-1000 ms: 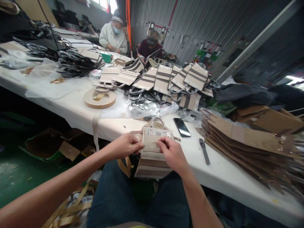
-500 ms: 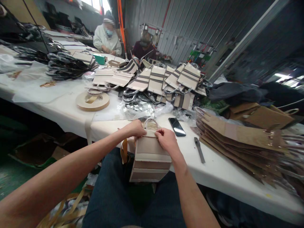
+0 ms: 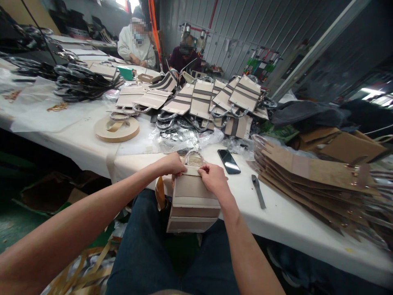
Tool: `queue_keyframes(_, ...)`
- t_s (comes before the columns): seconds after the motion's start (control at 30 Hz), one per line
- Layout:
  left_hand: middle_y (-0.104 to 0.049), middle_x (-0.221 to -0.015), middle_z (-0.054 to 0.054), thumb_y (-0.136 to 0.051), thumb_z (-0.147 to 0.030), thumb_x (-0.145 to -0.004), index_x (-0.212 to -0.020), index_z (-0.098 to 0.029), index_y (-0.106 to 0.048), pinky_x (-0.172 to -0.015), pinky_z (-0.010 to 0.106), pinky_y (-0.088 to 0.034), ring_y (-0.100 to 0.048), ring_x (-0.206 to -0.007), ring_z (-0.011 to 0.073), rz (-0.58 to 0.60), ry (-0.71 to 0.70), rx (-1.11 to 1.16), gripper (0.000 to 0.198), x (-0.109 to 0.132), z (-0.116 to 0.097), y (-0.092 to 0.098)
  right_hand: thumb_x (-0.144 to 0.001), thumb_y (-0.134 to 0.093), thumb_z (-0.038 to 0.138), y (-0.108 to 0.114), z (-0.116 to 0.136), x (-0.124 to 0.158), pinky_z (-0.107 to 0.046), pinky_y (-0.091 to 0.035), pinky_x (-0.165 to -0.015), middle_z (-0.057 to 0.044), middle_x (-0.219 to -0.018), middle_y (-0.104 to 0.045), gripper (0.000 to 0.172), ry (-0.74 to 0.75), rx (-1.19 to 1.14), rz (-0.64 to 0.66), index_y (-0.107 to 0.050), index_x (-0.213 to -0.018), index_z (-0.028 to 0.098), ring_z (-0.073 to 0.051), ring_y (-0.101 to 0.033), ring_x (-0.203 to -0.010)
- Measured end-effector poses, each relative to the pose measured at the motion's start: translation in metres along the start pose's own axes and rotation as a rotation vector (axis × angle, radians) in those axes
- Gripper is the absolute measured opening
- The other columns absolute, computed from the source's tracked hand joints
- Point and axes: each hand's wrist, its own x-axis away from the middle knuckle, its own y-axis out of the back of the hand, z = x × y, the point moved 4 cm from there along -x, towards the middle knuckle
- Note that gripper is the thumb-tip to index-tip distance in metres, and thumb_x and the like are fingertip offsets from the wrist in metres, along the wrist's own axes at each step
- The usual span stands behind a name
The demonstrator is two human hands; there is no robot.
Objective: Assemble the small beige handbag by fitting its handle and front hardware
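A beige bag panel [image 3: 194,192] with darker bands hangs over the table's front edge, above my lap. At its top left corner my left hand [image 3: 175,164] is closed, fingers pinching the upper edge. My right hand [image 3: 212,177] pinches the same edge on the right, thumb and fingertips together. Between the hands a plastic-wrapped handle [image 3: 194,158] stands up behind the panel's top. A strip of tan tape [image 3: 160,193] dangles to the left of the panel. What lies under my fingertips is too small to make out.
A tape roll [image 3: 117,129] lies left on the white table [image 3: 132,164]. A phone [image 3: 229,161] and a dark flat tool [image 3: 258,191] lie right, beside stacked brown bag panels [image 3: 319,176]. Behind are piled beige panels [image 3: 201,96]. Two people sit across the table.
Both hands keep their pinch on the panel's top edge, with barely any shift. The whole view has moved slightly as the head turned.
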Motion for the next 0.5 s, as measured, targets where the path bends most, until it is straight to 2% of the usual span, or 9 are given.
queue_keyframes(0.1,-0.07,-0.059,0.007,-0.073,-0.025,-0.076,-0.059,-0.015,-0.074,-0.055,0.028,-0.044,-0.057,-0.053,0.0156,-0.028,-0.011,-0.002,0.019,-0.001,-0.002,0.0,-0.095,-0.073,0.026,-0.002,0.002,0.002,-0.032,-0.05,-0.086,-0.009,-0.097,-0.083,0.014,0.048,0.073,-0.063,-0.083,-0.103,0.021,-0.025,-0.075,-0.094)
queue_keyframes(0.2,-0.074,-0.064,0.009,-0.072,-0.022,-0.075,-0.058,-0.015,-0.074,-0.06,0.027,-0.049,-0.063,-0.059,0.0168,-0.038,-0.024,0.01,0.019,0.0,-0.003,-0.001,-0.091,-0.078,0.029,0.0,-0.001,0.005,-0.033,-0.052,-0.086,-0.009,-0.096,-0.082,0.03,0.015,0.029,-0.156,-0.079,-0.119,0.018,-0.025,-0.075,-0.091)
queue_keyframes(0.3,-0.071,-0.059,0.008,-0.073,-0.024,-0.076,-0.058,-0.015,-0.074,-0.056,0.026,-0.046,-0.059,-0.054,0.0155,-0.036,-0.019,0.026,0.02,0.001,-0.001,-0.002,-0.092,-0.077,0.036,-0.002,-0.006,0.009,-0.032,-0.053,-0.082,-0.005,-0.086,-0.081,0.021,-0.011,-0.151,-0.118,-0.083,-0.105,0.021,-0.023,-0.073,-0.079)
queue_keyframes(0.37,-0.069,-0.057,0.007,-0.073,-0.025,-0.077,-0.058,-0.015,-0.073,-0.052,0.026,-0.042,-0.054,-0.05,0.0145,-0.029,-0.011,0.035,0.022,0.002,0.0,-0.002,-0.094,-0.075,0.04,-0.005,-0.004,0.012,-0.031,-0.054,-0.081,-0.004,-0.089,-0.083,0.021,0.034,-0.209,-0.082,-0.087,-0.098,0.023,-0.022,-0.073,-0.079)
queue_keyframes(0.5,-0.068,-0.056,0.006,-0.073,-0.028,-0.078,-0.058,-0.016,-0.072,-0.051,0.028,-0.041,-0.05,-0.046,0.0134,-0.005,-0.021,0.041,0.023,0.005,0.0,-0.001,-0.092,-0.077,0.042,-0.009,0.003,0.013,-0.031,-0.053,-0.08,-0.001,-0.095,-0.086,0.019,0.06,-0.121,-0.073,-0.091,-0.096,0.03,-0.022,-0.075,-0.085)
